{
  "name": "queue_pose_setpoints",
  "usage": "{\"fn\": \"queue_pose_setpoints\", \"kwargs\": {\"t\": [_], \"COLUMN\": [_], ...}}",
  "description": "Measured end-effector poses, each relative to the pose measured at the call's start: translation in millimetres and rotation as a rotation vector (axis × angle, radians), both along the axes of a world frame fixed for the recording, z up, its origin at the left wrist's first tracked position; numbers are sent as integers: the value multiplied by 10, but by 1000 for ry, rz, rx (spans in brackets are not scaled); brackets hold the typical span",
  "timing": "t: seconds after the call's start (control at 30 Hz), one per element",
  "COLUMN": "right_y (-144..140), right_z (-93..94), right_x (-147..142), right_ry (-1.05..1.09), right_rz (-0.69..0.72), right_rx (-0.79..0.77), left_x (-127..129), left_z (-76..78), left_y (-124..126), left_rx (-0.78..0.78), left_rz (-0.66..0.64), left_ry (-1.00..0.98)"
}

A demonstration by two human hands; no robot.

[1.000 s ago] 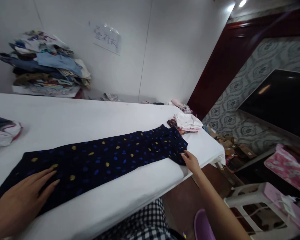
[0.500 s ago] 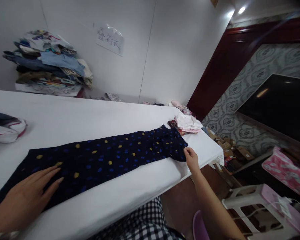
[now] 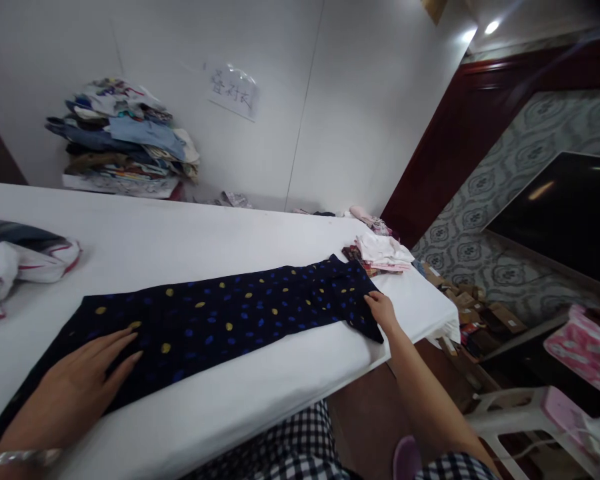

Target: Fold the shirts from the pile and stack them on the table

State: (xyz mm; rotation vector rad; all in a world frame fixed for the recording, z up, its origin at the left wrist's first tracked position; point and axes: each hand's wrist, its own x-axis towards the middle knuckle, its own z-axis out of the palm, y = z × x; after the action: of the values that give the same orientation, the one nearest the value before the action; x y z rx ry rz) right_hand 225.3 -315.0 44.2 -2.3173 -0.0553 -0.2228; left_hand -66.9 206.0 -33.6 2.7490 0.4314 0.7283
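Head view: one spotted garment (image 3: 250, 313) lay along one white table (image 3: 205, 233)

The single dark garment, patterned with blue and yellow spots, stretched from the lower left of the frame to just right of centre, near the table's front edge. Two hands touched it. At lower left, the left hand (image 3: 80, 380) rested palm down on the cloth, fingers extended and holding nothing; one metallic band (image 3: 25, 457) circled that wrist. Right of centre, the right hand (image 3: 383, 310) had its fingers at the garment's far end; whether they pinched the fabric could not be told.

Just beyond that end sat one small stack of folded clothes (image 3: 385, 248), white on top. At the left edge lay one crumpled heap of cloth (image 3: 45, 257), white with red trim and grey.

Farther out, one tall pile of clothes (image 3: 130, 137) filled the upper left, its layers too jumbled to count. One handwritten sheet (image 3: 233, 91) hung on the pale wall at upper centre. Along the right side were one dark screen (image 3: 560, 213), several cardboard boxes (image 3: 505, 317), one pink patterned cloth (image 3: 585, 350) and, at lower right, one stool (image 3: 563, 407). One purple object (image 3: 407, 460) showed at the bottom, partly cut off.
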Motion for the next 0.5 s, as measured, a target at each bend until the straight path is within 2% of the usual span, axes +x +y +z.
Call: {"fn": "queue_pose_setpoints", "kwargs": {"t": [0.1, 0.17, 0.27, 0.37, 0.43, 0.5], "right_y": [5, 46, 225, 569, 851, 1113], "right_z": [117, 256, 523, 746, 812, 800], "right_x": [-76, -141, -306, -602, -849, -1084], "right_ry": [-184, -331, -475, -495, -481, -473], "right_rz": [24, 59, 173, 451, 712, 1012], "right_rx": [176, 346, 463, 386, 284, 169], "left_x": [-23, -17, 41, 153, 239, 313], "left_z": [83, 168, 407, 733, 916, 1027], "left_y": [-39, -61, -210, -595, -937, -1262], "left_rx": [81, 56, 16, -75, -223, -365], "left_rz": [-46, -35, -24, -61, -119, -201], "left_ry": [17, 20, -45, -154, -152, -123]}}
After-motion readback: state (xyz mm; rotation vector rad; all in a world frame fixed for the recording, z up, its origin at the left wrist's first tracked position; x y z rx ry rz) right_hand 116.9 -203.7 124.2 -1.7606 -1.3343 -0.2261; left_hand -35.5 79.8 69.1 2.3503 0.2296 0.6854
